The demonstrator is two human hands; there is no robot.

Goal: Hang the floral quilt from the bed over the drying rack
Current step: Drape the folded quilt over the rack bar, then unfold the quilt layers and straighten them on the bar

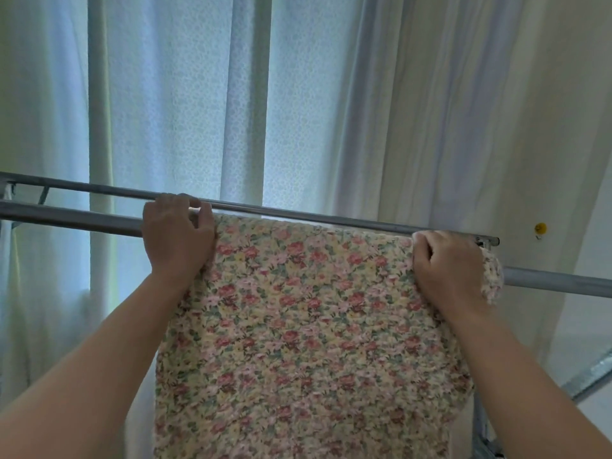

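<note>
The floral quilt, cream with pink and red roses, hangs folded over the near grey bar of the drying rack and drops down toward me. My left hand grips the quilt's upper left edge at the bar. My right hand is closed on the quilt's upper right edge, close to the bar's right part. Behind the near bar runs a second, thinner rail, bare of cloth. The quilt's far side is hidden.
Pale sheer curtains hang right behind the rack, with a cream drape to the right. A small yellow hook sits on the wall. A metal rack leg slants at lower right.
</note>
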